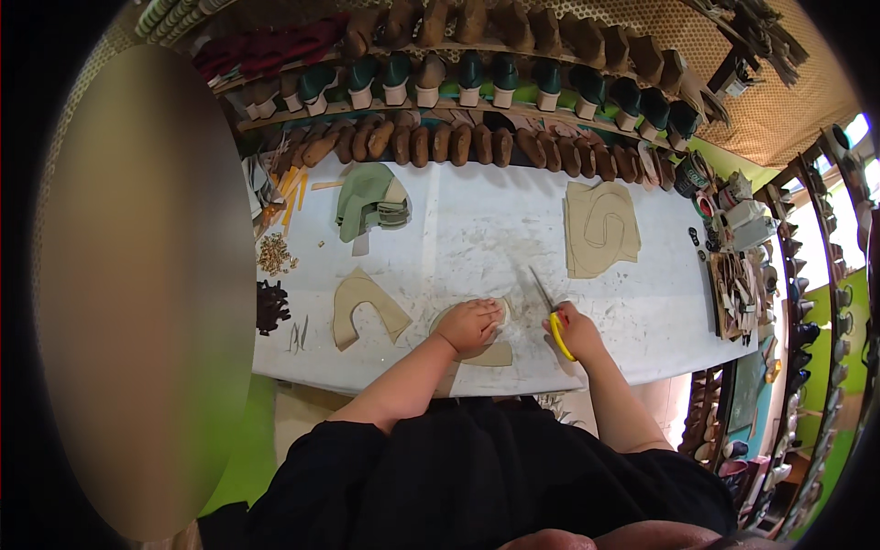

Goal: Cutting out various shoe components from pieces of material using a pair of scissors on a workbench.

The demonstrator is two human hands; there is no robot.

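My left hand (469,326) lies flat with its fingers stretched over a curved beige cut piece (493,356) near the table's front edge. A whitish edge shows by the fingertips, but most of what lies under the palm is hidden. In my right hand (582,332) is a pair of scissors (560,337) with yellow handles, the blades pointing away and a little left above the table. A horseshoe-shaped beige piece (352,295) rests to the left. Farther right is a beige sheet (587,206) with a curved outline on it.
The white table (477,215) also bears a stack of green cut pieces (365,194), a pile of small brass-coloured parts (276,254) and black bits (271,307). Shoe lasts (458,144) line the back, with shelves above. Cans and boxes (747,225) crowd the right edge.
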